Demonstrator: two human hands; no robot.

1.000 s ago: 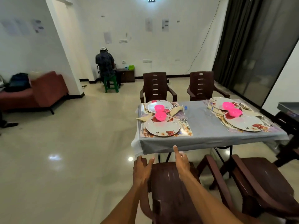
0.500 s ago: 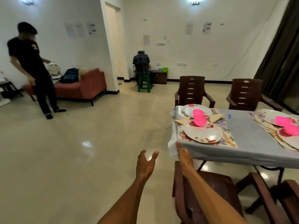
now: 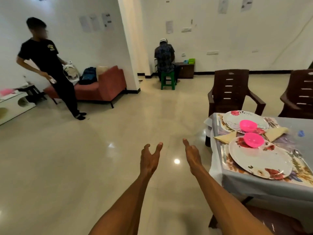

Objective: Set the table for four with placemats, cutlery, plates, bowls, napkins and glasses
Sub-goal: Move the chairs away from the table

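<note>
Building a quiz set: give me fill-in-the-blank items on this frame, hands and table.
1. Both the left hand and right hand hold ____.
2. Each bowl on the plates is coloured ____.
3. The stool under the seated person is coloured ____.

Missing: nothing; pink; green

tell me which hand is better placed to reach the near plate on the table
Probably the right hand. It hangs empty and open on the side toward the table, with the near plate just to its right. The left hand, also empty, is farther out over the floor and would have to cross over.
</note>
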